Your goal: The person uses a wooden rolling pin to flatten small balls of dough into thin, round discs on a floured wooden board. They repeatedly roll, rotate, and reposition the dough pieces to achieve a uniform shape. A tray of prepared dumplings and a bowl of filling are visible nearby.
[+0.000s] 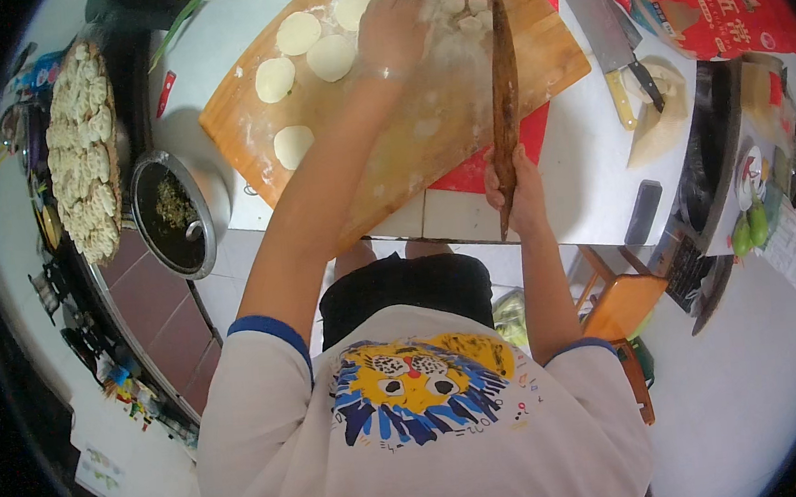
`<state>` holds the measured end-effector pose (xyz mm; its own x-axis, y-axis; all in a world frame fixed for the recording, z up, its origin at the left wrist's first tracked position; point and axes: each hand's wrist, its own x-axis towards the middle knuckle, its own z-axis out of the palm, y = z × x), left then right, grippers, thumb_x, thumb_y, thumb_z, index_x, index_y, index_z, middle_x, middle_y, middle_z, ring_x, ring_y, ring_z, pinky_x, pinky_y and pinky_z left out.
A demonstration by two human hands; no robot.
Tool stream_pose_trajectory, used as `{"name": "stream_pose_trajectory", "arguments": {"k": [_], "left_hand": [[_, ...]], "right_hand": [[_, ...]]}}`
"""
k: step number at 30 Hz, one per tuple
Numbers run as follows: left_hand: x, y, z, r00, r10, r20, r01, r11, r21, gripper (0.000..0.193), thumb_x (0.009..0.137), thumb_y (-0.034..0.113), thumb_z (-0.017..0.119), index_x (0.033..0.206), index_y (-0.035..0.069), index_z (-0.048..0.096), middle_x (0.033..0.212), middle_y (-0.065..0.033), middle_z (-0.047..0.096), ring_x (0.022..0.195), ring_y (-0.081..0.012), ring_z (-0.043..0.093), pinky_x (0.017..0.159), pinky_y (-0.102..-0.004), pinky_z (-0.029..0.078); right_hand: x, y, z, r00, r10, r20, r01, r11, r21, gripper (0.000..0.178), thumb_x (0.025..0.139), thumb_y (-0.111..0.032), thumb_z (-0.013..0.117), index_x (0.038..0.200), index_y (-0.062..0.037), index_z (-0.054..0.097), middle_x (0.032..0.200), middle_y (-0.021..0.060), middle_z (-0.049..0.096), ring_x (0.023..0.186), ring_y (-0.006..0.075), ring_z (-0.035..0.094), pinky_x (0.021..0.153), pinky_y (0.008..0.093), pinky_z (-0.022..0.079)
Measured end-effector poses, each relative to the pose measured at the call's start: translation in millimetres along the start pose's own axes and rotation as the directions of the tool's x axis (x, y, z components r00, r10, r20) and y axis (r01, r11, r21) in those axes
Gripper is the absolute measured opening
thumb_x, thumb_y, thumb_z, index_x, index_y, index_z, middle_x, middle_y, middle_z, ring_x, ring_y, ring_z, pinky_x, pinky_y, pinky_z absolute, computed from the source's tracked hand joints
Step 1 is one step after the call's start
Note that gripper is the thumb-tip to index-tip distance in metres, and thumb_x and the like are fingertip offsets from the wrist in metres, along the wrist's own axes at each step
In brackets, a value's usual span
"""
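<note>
Biggest thing on my feed is the wooden board [409, 146], running under the left hand's fingers and out past the right hand's. Well left of the left fingers there's a packed spread of pale, folded dough pieces [82, 155], so I'd call a big batch done. The right hand [518, 189] has its fingers wrapped round the near end of a dark rolling pin [502, 75], most of it sticking out ahead of them. The left hand [392, 35] is a smear on my end, so can't tell if those fingers are apart or pinching something. Metal pot [215, 195] sits left of them and closer to the body; there's chopped filling [173, 204] left in it. Next, five flat dough rounds [330, 59], all left of the left fingers, the nearest just beside them: rolled, not folded. Smallest are the dough lumps [470, 24] right of those fingers; I reckon they're left to flatten.
</note>
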<state>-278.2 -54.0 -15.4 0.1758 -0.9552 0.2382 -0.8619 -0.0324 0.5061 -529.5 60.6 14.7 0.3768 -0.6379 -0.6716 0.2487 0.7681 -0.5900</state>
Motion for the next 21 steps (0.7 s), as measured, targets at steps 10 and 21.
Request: {"name": "stream_pose_trajectory", "arguments": {"k": [10, 21], "left_hand": [[-199, 5, -68, 0.885, -0.176, 0.432, 0.177, 0.983, 0.039, 0.041, 0.077, 0.019, 0.067, 0.114, 0.004, 0.058, 0.11, -0.0169, 0.054, 0.103, -0.036, 0.053, 0.089, -0.0451, 0.043], [-177, 14, -4, 0.972, -0.173, 0.158, 0.149, 0.977, 0.154, 0.076, 0.091, 0.047, 0.05, 0.145, -0.001, 0.026, 0.15, -0.023, 0.026, 0.14, -0.0391, 0.02, 0.113, -0.0541, 0.014]], "right_hand": [[5, 25, 15, 0.995, 0.075, 0.073, -0.067, 0.992, -0.103, 0.042, 0.101, -0.045, 0.039, 0.09, -0.0068, 0.051, 0.06, 0.0007, 0.047, 0.043, 0.0095, 0.038, 0.039, 0.024, 0.028], [16, 32, 10, 0.894, -0.408, 0.185, 0.335, 0.335, -0.881, 0.021, 0.095, -0.027, 0.058, 0.102, -0.0067, 0.055, 0.066, 0.0071, 0.051, 0.059, 0.0187, 0.055, 0.052, 0.0306, 0.044]]}}
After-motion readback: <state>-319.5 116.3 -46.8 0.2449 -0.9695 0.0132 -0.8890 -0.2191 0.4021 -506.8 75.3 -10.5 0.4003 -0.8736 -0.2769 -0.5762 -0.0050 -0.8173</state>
